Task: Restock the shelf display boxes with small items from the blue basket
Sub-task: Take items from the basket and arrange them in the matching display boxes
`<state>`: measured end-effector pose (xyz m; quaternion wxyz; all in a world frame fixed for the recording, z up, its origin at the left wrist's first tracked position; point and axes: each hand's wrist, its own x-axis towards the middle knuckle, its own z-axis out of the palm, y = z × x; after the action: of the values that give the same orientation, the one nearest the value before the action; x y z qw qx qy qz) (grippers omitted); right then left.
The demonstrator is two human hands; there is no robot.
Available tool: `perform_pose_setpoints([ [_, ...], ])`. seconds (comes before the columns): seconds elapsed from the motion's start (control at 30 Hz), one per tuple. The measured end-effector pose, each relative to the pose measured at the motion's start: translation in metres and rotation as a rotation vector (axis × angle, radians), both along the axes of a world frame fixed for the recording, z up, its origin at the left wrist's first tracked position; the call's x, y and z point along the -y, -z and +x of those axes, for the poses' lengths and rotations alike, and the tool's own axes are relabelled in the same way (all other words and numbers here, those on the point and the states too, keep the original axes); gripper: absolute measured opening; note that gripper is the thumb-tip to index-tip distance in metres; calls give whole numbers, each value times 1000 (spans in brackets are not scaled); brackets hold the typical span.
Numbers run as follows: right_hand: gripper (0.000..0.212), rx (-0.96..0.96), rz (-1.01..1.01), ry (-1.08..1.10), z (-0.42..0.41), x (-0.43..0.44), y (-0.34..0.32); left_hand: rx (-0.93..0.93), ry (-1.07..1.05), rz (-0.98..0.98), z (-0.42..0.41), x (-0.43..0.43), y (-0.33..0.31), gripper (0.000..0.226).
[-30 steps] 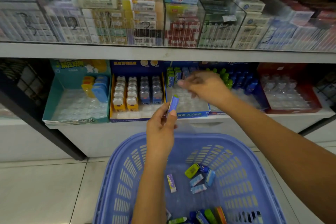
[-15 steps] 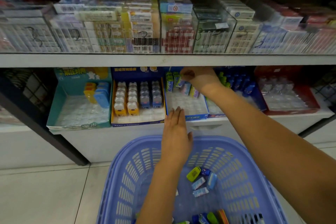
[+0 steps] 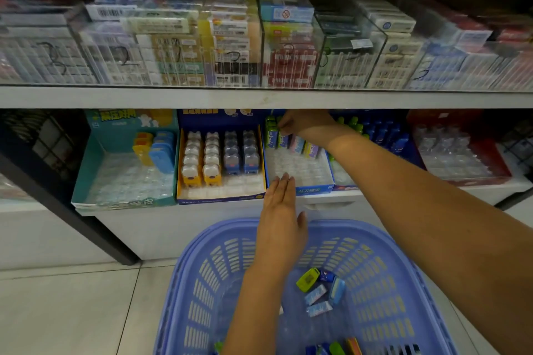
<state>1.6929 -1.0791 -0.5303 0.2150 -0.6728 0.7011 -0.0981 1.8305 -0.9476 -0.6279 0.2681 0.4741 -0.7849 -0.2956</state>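
The right hand [image 3: 302,127] reaches deep under the white shelf board [image 3: 259,98] to the back row of the blue cardboard display box with a clear moulded tray [image 3: 300,170]. Its fingers [image 3: 284,124] are curled at the tops of the small upright green and pastel wrapped packs [image 3: 291,141] standing there. Whether they pinch a pack or only touch the row, I cannot tell, since the hand hides its own grip.

The left hand [image 3: 281,210] hovers flat, fingers straight and together, holding nothing, its fingertips over the front lip of the same box and its wrist above the blue slotted plastic basket [image 3: 380,282] on the floor. More small wrapped items [image 3: 317,294] lie loose in the basket bottom, so the restocking looks far from finished.

To do this step well, the pack probably wants seating straight down into a tray pocket, label facing front, tight beside its neighbour so the row fills from the back forward. A sideways nudge could topple the standing packs. The flat left hand could steady the box front against sliding, then drop into the basket for the next matching pack. The neighbouring blue-and-yellow box of bear-topped items [image 3: 219,158] should be left alone.
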Motion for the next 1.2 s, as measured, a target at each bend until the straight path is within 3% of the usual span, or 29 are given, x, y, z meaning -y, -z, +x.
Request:
perform_pose_setpoints([
  [0.13,27,-82,-20,7,2,-6,-5,25,44,0,3,3,-3,64],
  [0.23,29,-187,-128,7,6,-25,-11,-136,-10,-32,11,-5,-6,51],
  [0.3,26,-100,-281,23,6,-58,-7,-259,-108,-97,16,-13,-1,36],
  [0.37,13,80,-356,39,2,-105,10,-257,-140,-64,17,-21,14,26],
  [0.4,8,130,-319,45,0,-128,26,-187,-115,10,17,-25,26,23],
  [0.47,8,113,-133,51,-4,-166,72,135,18,186,19,-34,57,24],
  [0.6,36,-64,336,-14,-11,-218,175,672,367,638,41,-75,122,43],
  [0.67,50,9,493,-3,-16,-239,213,885,477,716,51,-89,140,43],
  [0.73,58,23,553,-12,-19,-252,243,982,492,708,58,-93,150,43],
  [0.83,68,-203,480,-28,-16,-257,276,957,431,689,62,-91,165,49],
  [1.03,63,-506,413,-224,-7,-240,299,941,235,628,50,-78,190,43],
  [1.13,79,-471,490,-237,-3,-235,299,770,35,618,39,-66,202,43],
  [1.2,75,-311,538,-142,-4,-233,293,627,-78,645,29,-59,203,57],
])
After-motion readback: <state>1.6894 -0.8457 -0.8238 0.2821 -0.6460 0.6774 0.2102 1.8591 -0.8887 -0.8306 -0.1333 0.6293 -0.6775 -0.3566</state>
